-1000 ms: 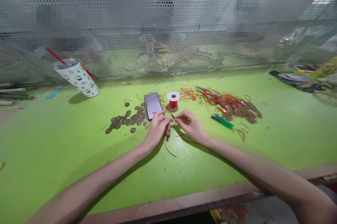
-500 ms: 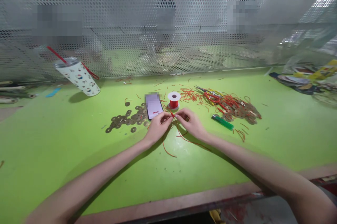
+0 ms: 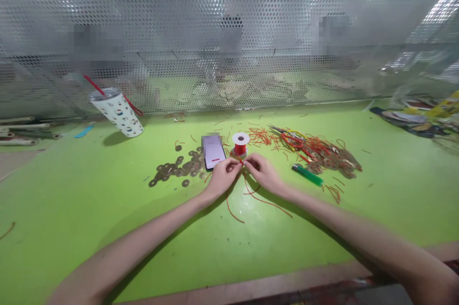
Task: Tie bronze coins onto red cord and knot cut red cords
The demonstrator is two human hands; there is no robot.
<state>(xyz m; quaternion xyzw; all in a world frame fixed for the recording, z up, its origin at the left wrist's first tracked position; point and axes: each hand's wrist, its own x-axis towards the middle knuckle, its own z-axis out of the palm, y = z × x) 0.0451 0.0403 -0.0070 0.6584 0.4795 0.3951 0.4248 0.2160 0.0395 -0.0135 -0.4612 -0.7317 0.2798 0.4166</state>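
Observation:
My left hand [image 3: 225,175] and my right hand [image 3: 263,171] meet over the middle of the green table, fingertips almost touching. Both are closed in a pinch on a thin red cord [image 3: 266,201], whose loose ends trail down and curl on the table. A small knotted bit of the cord shows between the fingertips; its details are too small to tell. Just behind the hands stands a spool of red cord [image 3: 240,148] with a white top. A phone [image 3: 214,152] lies beside my left hand.
Round coins with holes [image 3: 175,167] lie scattered at left. More coins [image 3: 340,159] lie at right, near red-handled scissors [image 3: 291,140], cord scraps [image 3: 261,136] and a green lighter [image 3: 307,175]. A white tumbler [image 3: 120,113] with a red straw stands back left, before a perforated metal screen [image 3: 179,87].
The whole view has shifted a little, so everything sits slightly lower and further right. Both hands keep their pinch on the red cord, with little visible movement.

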